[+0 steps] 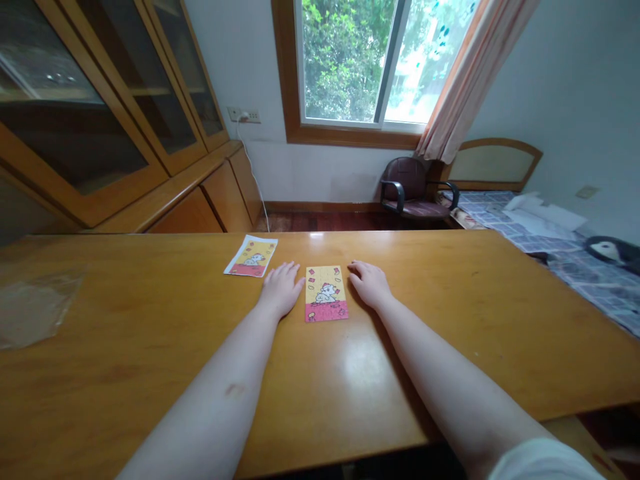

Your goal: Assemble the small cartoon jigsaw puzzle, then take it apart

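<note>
Between my hands a small yellow and pink picture (pixel 327 294) lies flat on the wooden table (pixel 320 393). It shows a white cartoon animal, and faint lines cross it like the joints of an assembled jigsaw puzzle. My left hand (pixel 281 288) rests palm down just left of it, open, fingers stretched out and holding nothing. On the other side my right hand (pixel 369 283) lies on the table close to the picture's right edge, open and slightly curved. Beyond my left hand is a white-bordered sheet (pixel 251 255) printed with the same design.
A clear plastic bag (pixel 37 310) lies on the table's left side. Glass-doored cabinets (pixel 115 87) stand at the left. Past the table are a dark office chair (pixel 417 190), a window (pixel 370 63) and a bed with a checked cover (pixel 565 260).
</note>
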A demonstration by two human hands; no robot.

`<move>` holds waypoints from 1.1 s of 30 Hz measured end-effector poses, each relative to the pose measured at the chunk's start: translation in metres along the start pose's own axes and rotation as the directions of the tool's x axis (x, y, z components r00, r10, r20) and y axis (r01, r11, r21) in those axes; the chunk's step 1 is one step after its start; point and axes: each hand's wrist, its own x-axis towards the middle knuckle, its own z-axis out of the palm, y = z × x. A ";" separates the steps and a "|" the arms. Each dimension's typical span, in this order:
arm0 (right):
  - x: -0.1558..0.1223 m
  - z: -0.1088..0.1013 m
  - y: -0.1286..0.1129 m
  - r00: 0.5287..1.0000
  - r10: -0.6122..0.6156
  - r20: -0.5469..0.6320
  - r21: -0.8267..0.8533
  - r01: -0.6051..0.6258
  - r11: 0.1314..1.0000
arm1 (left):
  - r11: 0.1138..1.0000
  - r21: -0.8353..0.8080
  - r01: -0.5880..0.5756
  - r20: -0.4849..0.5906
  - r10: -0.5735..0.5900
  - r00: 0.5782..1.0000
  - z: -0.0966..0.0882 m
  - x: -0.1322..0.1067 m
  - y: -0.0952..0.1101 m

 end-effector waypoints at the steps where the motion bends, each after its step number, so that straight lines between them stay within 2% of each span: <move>1: 0.002 0.000 -0.001 1.000 0.005 -0.024 -0.004 -0.005 1.000 | 1.000 -0.018 -0.014 -0.030 0.013 0.999 0.000 0.000 0.001; 4: 0.009 0.002 -0.009 0.997 0.027 -0.074 -0.066 -0.032 0.997 | 0.995 -0.048 -0.084 -0.058 0.081 0.995 -0.001 0.001 0.005; 7: 0.017 0.005 -0.016 0.993 0.059 -0.104 -0.111 -0.070 0.991 | 0.992 -0.059 -0.113 -0.013 0.113 0.994 -0.002 0.005 0.008; 12: 0.026 0.006 -0.015 0.992 0.048 -0.118 -0.103 -0.060 0.993 | 0.995 -0.103 0.015 0.119 -0.002 0.993 -0.002 0.016 0.011; 16: 0.028 0.006 -0.009 0.993 -0.082 -0.082 -0.042 0.078 0.996 | 0.990 -0.134 0.034 0.042 -0.028 0.999 -0.001 0.018 0.012; 20: 0.029 0.005 -0.009 0.982 -0.184 -0.046 0.011 0.185 0.983 | 0.984 -0.180 -0.004 0.042 0.012 0.999 -0.004 0.018 0.011; 25: 0.031 0.006 -0.014 0.983 -0.185 -0.020 0.059 0.186 0.981 | 0.978 -0.207 -0.032 0.044 0.042 0.998 -0.007 0.022 0.012; 33: 0.033 0.008 -0.016 0.981 -0.189 0.038 0.107 0.184 0.977 | 0.966 -0.257 -0.042 0.059 0.059 0.997 0.000 0.028 0.009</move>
